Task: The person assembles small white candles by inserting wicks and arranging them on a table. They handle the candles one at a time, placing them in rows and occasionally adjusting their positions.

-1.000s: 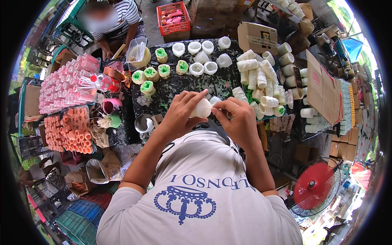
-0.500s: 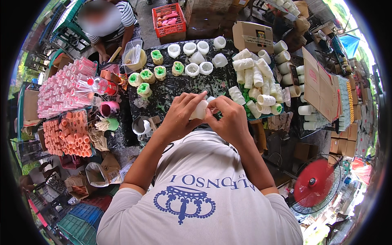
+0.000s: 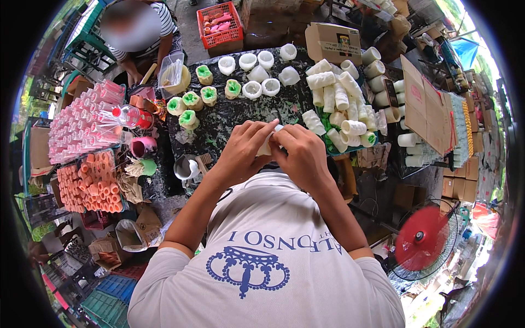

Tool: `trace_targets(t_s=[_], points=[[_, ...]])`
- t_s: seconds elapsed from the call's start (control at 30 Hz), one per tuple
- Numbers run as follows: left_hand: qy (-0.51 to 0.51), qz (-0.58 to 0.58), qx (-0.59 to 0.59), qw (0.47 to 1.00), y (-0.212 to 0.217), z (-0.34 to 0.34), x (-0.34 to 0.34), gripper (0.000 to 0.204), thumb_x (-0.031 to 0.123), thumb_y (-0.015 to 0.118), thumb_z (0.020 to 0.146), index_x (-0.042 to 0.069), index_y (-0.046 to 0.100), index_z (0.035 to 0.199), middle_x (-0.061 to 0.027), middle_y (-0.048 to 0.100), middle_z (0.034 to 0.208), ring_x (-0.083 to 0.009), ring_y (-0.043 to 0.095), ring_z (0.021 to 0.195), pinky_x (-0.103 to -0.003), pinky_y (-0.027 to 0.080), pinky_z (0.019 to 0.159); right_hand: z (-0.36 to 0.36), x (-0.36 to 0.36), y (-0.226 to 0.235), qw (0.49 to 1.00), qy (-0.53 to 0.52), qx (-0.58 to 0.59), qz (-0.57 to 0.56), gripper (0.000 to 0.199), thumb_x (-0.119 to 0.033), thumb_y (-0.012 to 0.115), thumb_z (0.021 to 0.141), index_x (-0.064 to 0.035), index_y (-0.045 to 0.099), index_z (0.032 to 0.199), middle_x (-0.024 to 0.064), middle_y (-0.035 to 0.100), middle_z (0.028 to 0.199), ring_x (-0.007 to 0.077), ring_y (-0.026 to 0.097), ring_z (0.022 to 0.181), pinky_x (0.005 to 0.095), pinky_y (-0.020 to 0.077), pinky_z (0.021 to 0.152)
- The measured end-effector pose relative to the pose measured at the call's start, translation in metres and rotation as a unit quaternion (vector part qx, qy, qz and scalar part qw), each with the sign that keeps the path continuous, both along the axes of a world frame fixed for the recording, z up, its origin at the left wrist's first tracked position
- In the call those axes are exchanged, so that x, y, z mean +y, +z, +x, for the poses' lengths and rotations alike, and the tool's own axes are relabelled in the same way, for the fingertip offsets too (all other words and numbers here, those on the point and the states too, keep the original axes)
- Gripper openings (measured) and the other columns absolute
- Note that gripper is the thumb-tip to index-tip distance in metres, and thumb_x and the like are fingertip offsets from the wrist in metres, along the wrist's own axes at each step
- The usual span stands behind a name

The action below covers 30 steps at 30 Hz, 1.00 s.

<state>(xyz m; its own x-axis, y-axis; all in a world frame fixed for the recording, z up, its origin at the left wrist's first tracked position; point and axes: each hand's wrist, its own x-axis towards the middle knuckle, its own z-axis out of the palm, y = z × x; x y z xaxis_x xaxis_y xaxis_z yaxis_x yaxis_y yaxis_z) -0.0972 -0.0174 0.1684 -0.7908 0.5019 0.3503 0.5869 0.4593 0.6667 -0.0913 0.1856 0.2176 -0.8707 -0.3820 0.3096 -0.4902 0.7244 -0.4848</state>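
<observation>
A pale, whitish wax piece is held between my two hands close in front of my shirt; the hands cover most of it. My left hand is curled around its left side. On the right side, the bent fingers and thumb of my right hand press against it. Beyond my hands, several white wax cups stand on the dark, wax-spotted table. Left of those are several cream wax pieces with green tops.
White wax cylinders lie piled at the right beside an open carton. Pink cylinders, orange cups and a bottle stand at left. A fan is at lower right. Across the table sits another person.
My right hand has shifted slightly left, its fingers now covering more of the wax piece. The view has tilted slightly, so the table's things sit a little farther left.
</observation>
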Motion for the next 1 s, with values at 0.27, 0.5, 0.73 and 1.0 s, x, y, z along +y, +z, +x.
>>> trace_targets(t_s=[0.27,0.5,0.73,1.0], points=[[0.015,0.18,-0.12,0.976,-0.025,0.001,-0.004,0.053,0.015,0.079,0.104,0.01,0.033,0.131,-0.0263,0.063,0.14,-0.0335,0.071,0.119,-0.047,0.06,0.097,-0.009,0.029,0.007,0.968,-0.116,-0.031,-0.222,0.023,-0.008,0.075,0.101,-0.0052,0.076,0.123,0.011,0.075,0.107,0.0247,0.073,0.094,0.0382,0.0571,0.085],[0.083,0.483,-0.34,0.802,-0.031,-0.005,0.012,0.03,0.037,0.053,0.119,0.012,0.043,0.133,-0.0192,0.074,0.124,-0.0253,0.076,0.092,-0.037,0.065,0.075,-0.003,0.038,-0.002,0.966,-0.143,-0.07,-0.202,0.02,-0.004,0.073,0.099,-0.0008,0.073,0.118,0.0143,0.073,0.108,0.0257,0.072,0.092,0.039,0.0567,0.084],[0.116,0.732,-0.566,0.361,-0.082,-0.024,0.005,0.051,0.049,0.044,0.118,0.004,0.055,0.141,-0.0192,0.068,0.138,-0.0256,0.073,0.1,-0.04,0.065,0.082,0.013,0.007,0.0,0.971,-0.043,-0.162,-0.17,0.019,-0.008,0.076,0.097,-0.0007,0.072,0.113,0.0155,0.072,0.104,0.0329,0.072,0.092,0.0425,0.057,0.083],[0.127,0.732,-0.59,0.317,-0.106,-0.024,0.01,0.054,0.049,0.028,0.121,0.008,0.059,0.135,-0.0164,0.071,0.125,-0.0283,0.071,0.105,-0.044,0.062,0.092,0.009,-0.01,0.006,0.992,-0.016,-0.063,-0.109,0.014,-0.012,0.079,0.092,-0.004,0.076,0.104,0.0135,0.071,0.117,0.0361,0.069,0.112,0.046,0.0559,0.094]])
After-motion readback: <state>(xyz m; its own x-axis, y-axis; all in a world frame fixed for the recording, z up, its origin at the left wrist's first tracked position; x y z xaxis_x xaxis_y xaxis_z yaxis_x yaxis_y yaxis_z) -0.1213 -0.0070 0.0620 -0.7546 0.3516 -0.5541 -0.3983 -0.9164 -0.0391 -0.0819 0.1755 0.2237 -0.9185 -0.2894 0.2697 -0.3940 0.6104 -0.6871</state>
